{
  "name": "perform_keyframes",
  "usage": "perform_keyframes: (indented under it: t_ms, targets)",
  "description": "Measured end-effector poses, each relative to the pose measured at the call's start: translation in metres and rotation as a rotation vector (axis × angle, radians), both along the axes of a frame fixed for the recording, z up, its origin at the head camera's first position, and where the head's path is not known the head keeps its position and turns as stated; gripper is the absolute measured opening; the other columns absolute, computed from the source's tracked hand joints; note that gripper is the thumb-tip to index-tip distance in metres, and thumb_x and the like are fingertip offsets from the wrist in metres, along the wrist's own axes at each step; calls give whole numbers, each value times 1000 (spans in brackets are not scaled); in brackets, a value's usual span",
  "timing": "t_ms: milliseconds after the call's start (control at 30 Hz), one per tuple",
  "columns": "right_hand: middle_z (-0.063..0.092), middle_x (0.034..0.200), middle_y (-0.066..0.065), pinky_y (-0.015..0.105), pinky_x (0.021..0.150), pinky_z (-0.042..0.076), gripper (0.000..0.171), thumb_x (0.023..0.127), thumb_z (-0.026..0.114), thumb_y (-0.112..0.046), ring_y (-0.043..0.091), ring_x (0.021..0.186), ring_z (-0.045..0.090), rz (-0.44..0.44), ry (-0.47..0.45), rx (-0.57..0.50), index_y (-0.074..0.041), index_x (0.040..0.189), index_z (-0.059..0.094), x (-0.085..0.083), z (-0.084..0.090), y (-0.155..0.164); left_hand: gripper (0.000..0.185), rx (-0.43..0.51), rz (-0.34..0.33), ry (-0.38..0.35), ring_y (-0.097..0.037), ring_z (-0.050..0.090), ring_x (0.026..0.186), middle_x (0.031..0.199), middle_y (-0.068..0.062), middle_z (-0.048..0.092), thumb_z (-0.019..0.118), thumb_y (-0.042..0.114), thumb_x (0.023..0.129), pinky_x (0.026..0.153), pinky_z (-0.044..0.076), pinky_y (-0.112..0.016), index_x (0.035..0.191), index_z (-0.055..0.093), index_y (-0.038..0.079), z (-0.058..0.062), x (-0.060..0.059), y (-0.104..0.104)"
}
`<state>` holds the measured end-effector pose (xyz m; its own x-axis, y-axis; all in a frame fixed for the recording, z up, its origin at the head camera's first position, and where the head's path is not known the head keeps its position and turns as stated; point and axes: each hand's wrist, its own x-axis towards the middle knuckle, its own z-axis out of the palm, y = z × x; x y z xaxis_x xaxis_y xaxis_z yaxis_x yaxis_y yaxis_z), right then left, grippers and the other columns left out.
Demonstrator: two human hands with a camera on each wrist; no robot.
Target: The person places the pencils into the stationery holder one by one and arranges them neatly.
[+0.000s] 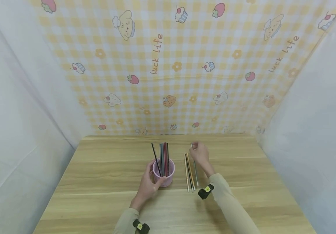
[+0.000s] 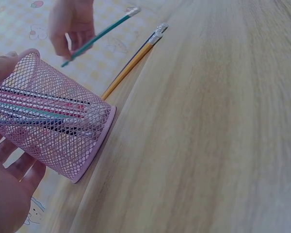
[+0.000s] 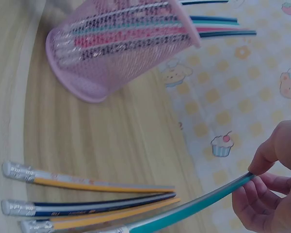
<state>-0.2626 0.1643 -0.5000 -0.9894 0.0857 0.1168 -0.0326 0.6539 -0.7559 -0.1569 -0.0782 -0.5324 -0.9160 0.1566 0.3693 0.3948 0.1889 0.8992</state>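
On the left, the person's left hand [image 1: 147, 187] curls round the pink mesh cup [image 1: 164, 175], thumb on the near side and fingers wrapped behind, steadying it where it stands on the wooden table [image 1: 97, 169]. The cup already holds a bunch of pencils [image 1: 163, 157], standing nearly upright with their tips poking above the rim. Just to the right of the cup lies a short row of loose pencils [image 1: 189, 172], side by side, erasers toward the person — in the right-wrist view I count three on the wood.

Further right, the right hand [image 1: 200, 155] pinches a teal pencil [image 3: 194, 208] near its pointed end between thumb and fingertips; the eraser end seems low, close by the row, though I cannot tell whether it touches the table.

To my eye, doing this step well means bringing the pencil fully clear of its neighbours before swinging it, so the row is not scattered. Then tip it close to upright and lower it eraser-first into a gap at the cup's rim — the crowded tips could deflect it. The left hand's firm hold matters, since a light mesh cup may tip easily.
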Motion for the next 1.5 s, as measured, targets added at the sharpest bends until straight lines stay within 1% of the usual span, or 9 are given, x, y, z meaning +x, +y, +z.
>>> perform_keyframes:
  t_ms: [233, 367, 467, 600, 833, 967, 1100, 1300, 1500]
  targets:
    - [62, 98, 14, 34, 70, 57, 30, 84, 53, -12, 27, 86, 63, 39, 71, -61, 1, 111, 54, 3, 19, -6, 77, -4, 5, 8, -40, 48, 116, 130, -26, 46, 74, 10, 75, 99, 40, -55, 135, 30, -8, 1, 1, 0]
    - [61, 99, 14, 38, 74, 56, 31, 84, 52, -11, 29, 88, 63, 52, 123, -88, 0, 112, 54, 6, 35, -11, 77, 2, 3, 3, -40, 47, 117, 130, -26, 46, 74, 10, 75, 99, 40, -55, 135, 30, -8, 2, 1, 0]
    - [61, 100, 13, 39, 75, 56, 30, 85, 53, -12, 28, 89, 63, 42, 140, -97, -2, 113, 54, 9, 46, -17, 77, 2, 0, -15, -39, 47, 118, 131, -25, 46, 74, 11, 75, 101, 39, -54, 136, 30, -7, 1, 1, 0]
    - [61, 99, 12, 37, 73, 57, 28, 85, 54, -11, 28, 88, 64, 36, 165, -124, -3, 112, 54, 13, 57, -23, 77, 5, -4, -25, -38, 47, 119, 131, -24, 46, 75, 12, 75, 101, 39, -53, 136, 31, -6, 0, 1, 1]
    - [58, 101, 11, 32, 68, 58, 28, 86, 54, -9, 26, 88, 62, 62, 203, -214, -4, 113, 52, 19, 71, -31, 76, 6, -16, -3, -40, 47, 117, 130, -26, 45, 74, 11, 76, 100, 39, -55, 135, 30, -8, 1, 2, 1]
    - [58, 103, 11, 29, 65, 57, 31, 86, 55, -9, 25, 87, 61, 70, 247, -249, -3, 116, 51, 20, 81, -37, 76, 10, -18, -6, -40, 46, 118, 131, -25, 45, 73, 13, 76, 101, 38, -54, 136, 30, -6, 0, 0, 1]
    - [57, 101, 12, 27, 65, 57, 29, 86, 55, -8, 24, 85, 61, 74, 300, -264, -2, 114, 51, 18, 91, -44, 77, 11, -19, -14, -40, 46, 118, 132, -25, 44, 74, 15, 76, 102, 38, -54, 136, 30, -5, 0, -2, 0]
    - [57, 98, 14, 27, 64, 56, 28, 85, 56, -4, 25, 81, 59, 110, 353, -313, 3, 111, 51, 19, 99, -55, 79, 5, -11, -29, -40, 46, 119, 132, -25, 44, 74, 16, 76, 102, 37, -54, 136, 29, -6, -2, -2, 0]
    - [58, 97, 12, 23, 62, 56, 27, 85, 57, -4, 23, 81, 60, 154, 361, -310, 1, 111, 51, 21, 95, -63, 78, 12, -11, -25, -38, 46, 119, 133, -23, 44, 74, 17, 76, 102, 37, -54, 137, 30, -4, -4, -3, 0]
